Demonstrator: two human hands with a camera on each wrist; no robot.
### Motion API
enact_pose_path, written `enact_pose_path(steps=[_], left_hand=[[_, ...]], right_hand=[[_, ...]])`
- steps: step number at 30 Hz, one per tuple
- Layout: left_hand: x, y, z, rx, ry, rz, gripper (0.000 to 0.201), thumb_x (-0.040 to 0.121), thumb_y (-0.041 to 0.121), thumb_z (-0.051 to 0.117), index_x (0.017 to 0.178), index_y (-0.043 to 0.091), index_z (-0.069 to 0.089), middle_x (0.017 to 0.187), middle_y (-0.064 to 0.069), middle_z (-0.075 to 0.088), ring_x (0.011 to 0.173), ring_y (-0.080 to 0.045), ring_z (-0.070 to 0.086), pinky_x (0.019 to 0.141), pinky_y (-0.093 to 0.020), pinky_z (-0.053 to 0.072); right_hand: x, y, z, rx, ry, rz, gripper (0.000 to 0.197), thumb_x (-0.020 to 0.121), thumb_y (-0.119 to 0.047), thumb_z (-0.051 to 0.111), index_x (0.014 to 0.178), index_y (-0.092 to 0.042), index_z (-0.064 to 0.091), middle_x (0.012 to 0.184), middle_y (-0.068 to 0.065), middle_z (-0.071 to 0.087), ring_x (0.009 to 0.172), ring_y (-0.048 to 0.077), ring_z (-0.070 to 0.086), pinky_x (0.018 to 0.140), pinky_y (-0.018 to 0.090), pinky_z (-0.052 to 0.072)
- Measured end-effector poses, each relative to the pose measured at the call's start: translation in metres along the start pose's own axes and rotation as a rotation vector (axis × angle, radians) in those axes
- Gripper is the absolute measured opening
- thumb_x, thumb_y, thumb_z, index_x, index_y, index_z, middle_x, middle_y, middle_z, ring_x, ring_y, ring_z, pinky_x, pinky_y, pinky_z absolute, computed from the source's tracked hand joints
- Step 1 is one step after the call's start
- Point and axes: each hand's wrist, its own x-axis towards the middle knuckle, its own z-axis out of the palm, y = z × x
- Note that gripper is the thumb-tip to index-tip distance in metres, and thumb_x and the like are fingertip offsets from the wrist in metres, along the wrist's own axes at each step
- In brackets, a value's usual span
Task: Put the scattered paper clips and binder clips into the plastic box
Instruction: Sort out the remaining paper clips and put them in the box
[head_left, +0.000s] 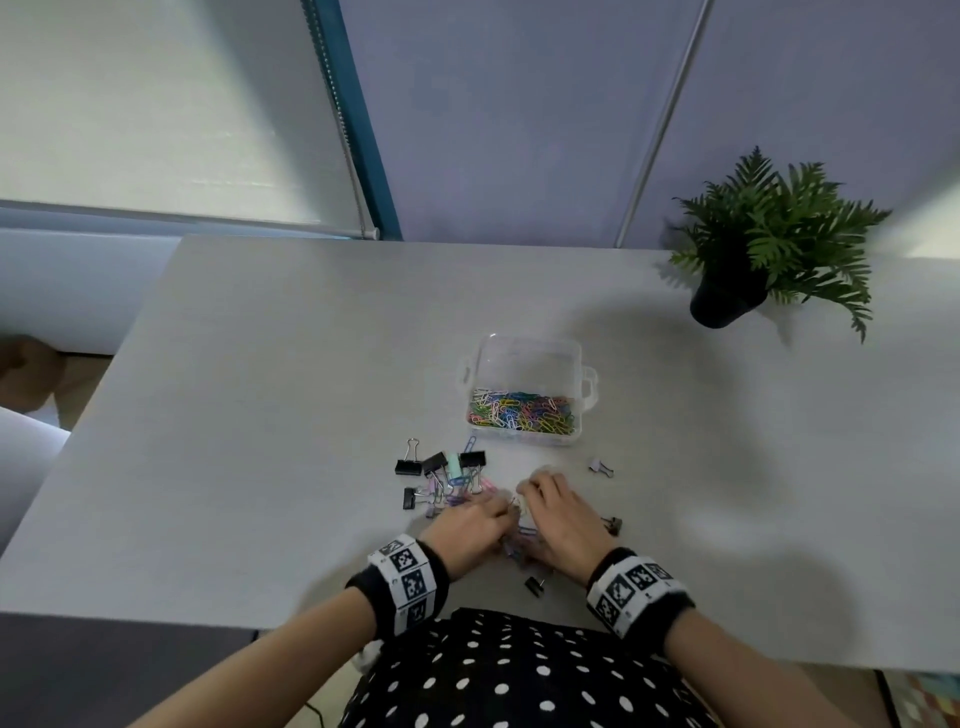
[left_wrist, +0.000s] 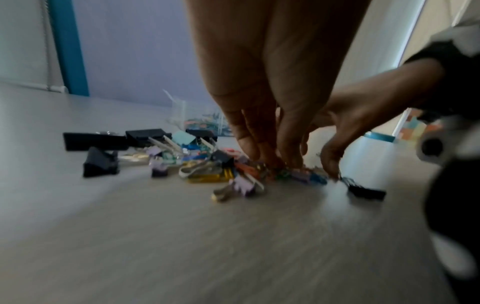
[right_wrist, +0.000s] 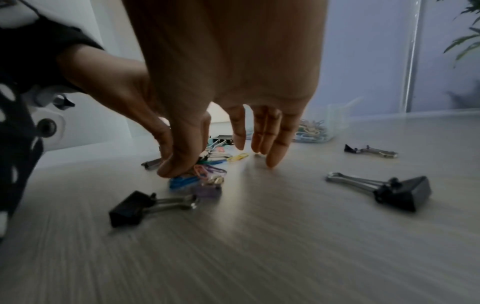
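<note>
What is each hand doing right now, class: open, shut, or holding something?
Left hand: fingertips down in the pile of clips; a grip cannot be told.
Right hand: open, fingers straight, thumb on the pile.

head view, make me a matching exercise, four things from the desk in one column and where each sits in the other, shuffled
Things:
1. plastic box
2. potted fern
3. small black binder clip
4. hands

Places:
A. far right of the table
B. table's near edge, between the wrists
C. on the loose clip pile
D. just beyond the pile, holding coloured paper clips

Pairs: 1-D, 2-A, 3-B, 4-C
</note>
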Motion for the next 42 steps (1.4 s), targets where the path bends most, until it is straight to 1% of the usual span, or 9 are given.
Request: enact_pose_path(steps=[9, 17, 23, 28, 30, 32, 34, 38, 42], left_hand=[[0.006, -0.01, -0.005, 0.098, 0.044, -0.112, 0.031, 0.085, 0.019, 0.055, 0.114, 0.011, 0.048, 0.125, -0.009, 0.046, 0.117, -0.025, 0.042, 0.095, -0.038, 0.044], [0.014, 0.004, 0.006, 0.122, 0.112, -0.061, 0.03, 0.087, 0.009, 0.05, 0.117, 0.004, 0.047, 0.121, -0.016, 0.049, 0.113, -0.03, 0.046, 0.092, -0.041, 0.045], [0.022, -0.001, 0.013, 0.141, 0.097, -0.006, 0.019, 0.071, 0.015, 0.07, 0.085, 0.012, 0.058, 0.086, -0.006, 0.064, 0.084, -0.025, 0.065, 0.071, -0.031, 0.058], [0.017, 0.0, 0.018, 0.231, 0.093, 0.09, 0.049, 0.041, 0.012, 0.082, 0.088, 0.012, 0.067, 0.085, -0.003, 0.07, 0.08, -0.018, 0.069, 0.06, -0.024, 0.058], [0.016, -0.001, 0.017, 0.238, 0.069, 0.096, 0.051, 0.047, 0.009, 0.08, 0.096, 0.007, 0.065, 0.093, -0.01, 0.069, 0.085, -0.023, 0.068, 0.065, -0.029, 0.059], [0.018, -0.001, 0.01, 0.135, 0.037, 0.068, 0.034, 0.073, 0.005, 0.065, 0.106, 0.003, 0.056, 0.106, -0.015, 0.062, 0.095, -0.03, 0.063, 0.076, -0.037, 0.057], [0.024, -0.004, -0.005, -0.097, 0.062, -0.04, 0.015, 0.09, 0.007, 0.049, 0.104, 0.007, 0.053, 0.106, -0.008, 0.056, 0.093, -0.023, 0.059, 0.082, -0.031, 0.053], [0.044, -0.017, -0.05, -0.428, 0.236, -0.202, 0.009, 0.091, 0.008, 0.049, 0.092, 0.007, 0.058, 0.089, 0.001, 0.057, 0.076, -0.012, 0.057, 0.066, -0.014, 0.048], [0.068, -0.041, -0.087, -0.437, 0.324, -0.332, 0.013, 0.09, 0.01, 0.054, 0.095, 0.001, 0.062, 0.097, -0.011, 0.064, 0.082, -0.018, 0.06, 0.083, -0.022, 0.049]], right_hand=[[0.01, 0.009, -0.011, 0.231, -0.034, 0.072, 0.012, 0.08, -0.01, 0.058, 0.09, -0.011, 0.051, 0.104, 0.004, 0.048, 0.1, 0.02, 0.043, 0.074, 0.032, 0.04], [0.005, 0.02, -0.018, 0.402, -0.015, 0.119, 0.029, 0.073, 0.006, 0.053, 0.081, -0.019, 0.04, 0.079, -0.001, 0.048, 0.076, 0.02, 0.047, 0.068, 0.033, 0.042], [0.003, 0.041, -0.03, 0.751, 0.119, 0.313, 0.023, 0.075, 0.013, 0.06, 0.08, -0.01, 0.058, 0.067, -0.003, 0.055, 0.056, -0.005, 0.055, 0.057, 0.007, 0.044], [0.0, 0.051, -0.034, 0.881, 0.101, 0.361, 0.016, 0.078, 0.008, 0.06, 0.077, -0.007, 0.066, 0.076, 0.003, 0.066, 0.063, 0.016, 0.058, 0.058, 0.017, 0.049], [0.001, 0.053, -0.034, 0.93, 0.084, 0.363, 0.019, 0.078, 0.007, 0.061, 0.073, -0.01, 0.064, 0.077, 0.004, 0.067, 0.063, 0.017, 0.057, 0.058, 0.018, 0.05], [0.003, 0.053, -0.035, 0.989, 0.089, 0.37, 0.02, 0.078, 0.008, 0.062, 0.072, -0.011, 0.064, 0.076, 0.005, 0.066, 0.062, 0.017, 0.056, 0.057, 0.016, 0.05], [0.006, 0.051, -0.04, 1.07, 0.122, 0.384, 0.015, 0.079, 0.009, 0.06, 0.077, -0.005, 0.063, 0.077, 0.007, 0.064, 0.064, 0.016, 0.057, 0.056, 0.014, 0.051], [0.022, 0.049, -0.063, 1.165, 0.207, 0.385, 0.01, 0.082, 0.005, 0.058, 0.085, -0.003, 0.062, 0.08, 0.009, 0.063, 0.069, 0.015, 0.06, 0.06, 0.014, 0.053], [0.051, 0.054, -0.083, 1.104, 0.301, 0.385, 0.011, 0.085, 0.007, 0.054, 0.09, 0.0, 0.061, 0.082, 0.013, 0.063, 0.071, 0.022, 0.061, 0.064, 0.016, 0.054]])
